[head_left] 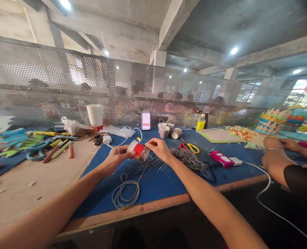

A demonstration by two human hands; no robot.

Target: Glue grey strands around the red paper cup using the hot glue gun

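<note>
A red and white paper cup [135, 149] lies tilted in my left hand [116, 154], its white rim toward the left. Grey cord shows around the cup's far end. My right hand [160, 148] is closed in a pinch at that end, on grey cord, though the fingertips partly hide it. From the cup a strand runs down to a loose coil of grey cord [126, 193] on the blue mat. Thin strands and a tangled grey heap [192, 160] lie just right of my right hand.
Behind stand small woven cups [164, 131], a phone [146, 121], stacked paper cups [95, 116] and a yellow bottle [200, 123]. Scissors with red and yellow handles [193, 148] and a pink power bank [222, 159] lie rightward. Tools [61, 147] lie left. Another person's arm [275, 155] is at right.
</note>
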